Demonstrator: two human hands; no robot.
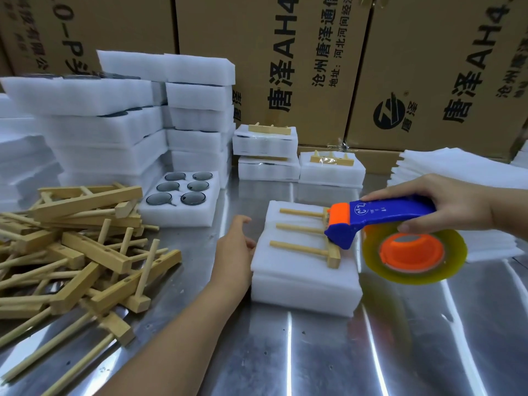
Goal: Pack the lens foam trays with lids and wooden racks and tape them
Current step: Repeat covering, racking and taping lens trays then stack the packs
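A white foam tray with its lid (300, 270) lies on the steel table in front of me. A wooden rack (311, 237) with three pegs rests flat on the lid. My right hand (448, 207) grips a blue and orange tape dispenser (380, 221) with a yellowish tape roll (414, 250). The dispenser's nose sits on the rack's base at the lid's right side. My left hand (234, 244) rests with relaxed fingers against the tray's left edge.
A heap of wooden racks (80, 247) fills the left of the table. An open foam tray with several dark lenses (183, 198) lies behind it. Foam tray stacks (114, 124), three taped packs (297, 158), foam sheets (463, 178) and cardboard boxes (314, 67) stand behind.
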